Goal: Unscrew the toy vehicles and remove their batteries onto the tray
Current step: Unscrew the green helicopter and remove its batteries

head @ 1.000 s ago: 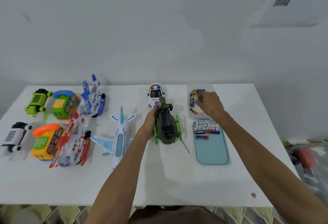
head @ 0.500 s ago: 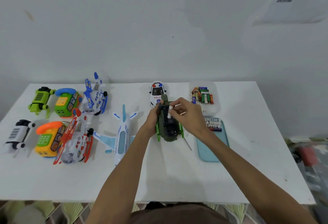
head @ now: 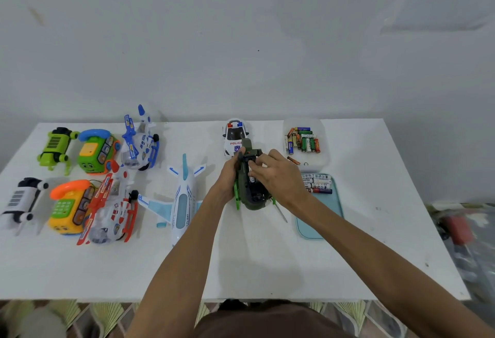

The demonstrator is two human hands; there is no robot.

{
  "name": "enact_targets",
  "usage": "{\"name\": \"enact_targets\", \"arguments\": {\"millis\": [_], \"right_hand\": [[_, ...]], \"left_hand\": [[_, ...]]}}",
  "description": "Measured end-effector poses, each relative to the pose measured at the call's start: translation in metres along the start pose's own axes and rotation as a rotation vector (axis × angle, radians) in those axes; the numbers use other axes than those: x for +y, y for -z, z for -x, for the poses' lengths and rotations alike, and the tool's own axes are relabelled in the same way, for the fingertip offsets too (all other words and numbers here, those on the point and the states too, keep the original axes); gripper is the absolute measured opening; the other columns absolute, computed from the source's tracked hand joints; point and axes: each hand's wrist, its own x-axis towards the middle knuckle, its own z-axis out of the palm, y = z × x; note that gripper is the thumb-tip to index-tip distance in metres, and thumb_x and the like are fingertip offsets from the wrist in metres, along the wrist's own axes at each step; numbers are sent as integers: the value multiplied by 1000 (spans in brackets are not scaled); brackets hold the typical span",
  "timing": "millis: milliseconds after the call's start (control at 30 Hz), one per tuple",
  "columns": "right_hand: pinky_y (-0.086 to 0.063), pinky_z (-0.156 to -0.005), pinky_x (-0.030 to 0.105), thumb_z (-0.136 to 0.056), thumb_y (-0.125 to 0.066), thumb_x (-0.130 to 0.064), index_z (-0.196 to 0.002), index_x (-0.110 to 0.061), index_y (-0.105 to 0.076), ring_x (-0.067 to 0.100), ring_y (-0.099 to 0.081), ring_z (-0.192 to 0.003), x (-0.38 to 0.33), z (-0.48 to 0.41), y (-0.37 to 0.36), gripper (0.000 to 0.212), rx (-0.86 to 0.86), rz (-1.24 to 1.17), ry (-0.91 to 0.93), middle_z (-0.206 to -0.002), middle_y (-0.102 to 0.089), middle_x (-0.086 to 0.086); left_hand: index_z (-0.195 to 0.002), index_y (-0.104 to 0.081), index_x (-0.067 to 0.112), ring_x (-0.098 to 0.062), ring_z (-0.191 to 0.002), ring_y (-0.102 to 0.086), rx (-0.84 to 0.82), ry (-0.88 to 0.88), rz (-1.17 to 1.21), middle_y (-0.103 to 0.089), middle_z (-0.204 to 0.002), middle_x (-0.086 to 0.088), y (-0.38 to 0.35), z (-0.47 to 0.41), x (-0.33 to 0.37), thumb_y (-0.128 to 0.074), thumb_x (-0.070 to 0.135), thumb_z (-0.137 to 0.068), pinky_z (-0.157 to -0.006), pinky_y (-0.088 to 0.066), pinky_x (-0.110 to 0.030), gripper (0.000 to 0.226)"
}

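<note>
Several batteries (head: 317, 183) lie on the tray (head: 316, 228), your left grip (head: 227, 177) clasps the opened green vehicle (head: 250, 195), your right grip (head: 278, 177) pinches a battery (head: 251, 179) in it, and 8 toys (head: 182, 198) likely remain.

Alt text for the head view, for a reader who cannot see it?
A person's left hand grips a dark green toy vehicle on a white table while the right hand reaches into its open underside. Batteries lie on a blue tray to its right.
</note>
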Motion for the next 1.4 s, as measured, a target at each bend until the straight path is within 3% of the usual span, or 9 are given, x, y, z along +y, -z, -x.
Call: {"name": "enact_targets", "arguments": {"millis": [100,233,400,533,633,767,933,1200,1400], "right_hand": [[-51,-61,30,-93,-68,-27,-112,-12,-72,19,-56,-86,-2,2,4,24,-2,65,72,-95,-64,1],[-53,-63,35,-102,-32,-35,-122,-12,-64,24,-53,-92,-4,4,11,44,-110,45,108,-104,-59,6],[-52,-59,35,-106,-37,-41,-112,-25,-64,20,-49,-92,3,9,15,32,-222,64,146,-103,-54,3],[-51,-58,34,-104,-42,-48,-95,-14,-70,14,-51,-85,-3,4,21,45,-223,-149,-77,-95,-59,-1],[-54,-71,38,-104,-41,-49,-85,-13,-77,11,-57,-72,5,-1,22,54,-144,-401,-258,-86,-67,-2],[-56,-84,35,-102,-55,-39,-88,-13,-80,14,-68,-70,48,-6,15,39,-1,-567,-616,-79,-75,2],[-54,-92,40,-91,-67,-12,-111,-7,-73,28,-65,-102,106,-2,-14,21,-337,-370,-886,-109,-70,14],[-49,-84,27,-91,-72,-25,-107,-7,-76,25,-65,-105,118,-19,-19,25,-666,-285,-686,-113,-72,8],[-55,-86,37,-88,-71,-28,-97,-5,-74,26,-63,-102,117,-29,-18,25,-714,-132,-601,-100,-71,13]], "left_hand": [[-113,-73,12,-19,-77,-72,1,3,4,-75,-91,-7,0,0,0,-48,48,-105,-69,-58,-31,45],[-117,-73,12,-23,-87,-71,-9,-8,18,-74,-99,-9,3,-1,-1,-50,49,-103,-75,-60,-33,46],[-108,-75,13,-22,-84,-73,-2,-4,-9,-76,-96,-9,-2,2,1,-49,47,-104,-76,-60,-34,43],[-112,-74,14,-22,-85,-73,-3,10,-21,-76,-98,-9,-1,4,1,-48,50,-104,-74,-59,-34,46],[-115,-72,11,-24,-83,-73,-9,6,-11,-75,-97,-11,0,2,2,-48,50,-104,-74,-59,-35,48],[-106,-70,8,-24,-70,-71,36,7,-35,-73,-82,-10,-2,2,2,-49,49,-104,-66,-59,-33,46],[-107,-68,6,-23,-69,-71,32,8,-27,-73,-79,-8,-1,2,1,-48,48,-104,-66,-59,-33,47],[-125,-63,3,-24,-71,-71,45,-1,-35,-72,-82,-8,1,-1,0,-50,50,-103,-66,-59,-32,54],[-132,-62,2,-24,-73,-71,46,-17,-38,-72,-84,-7,1,-4,-2,-51,51,-102,-69,-58,-34,59]]}}
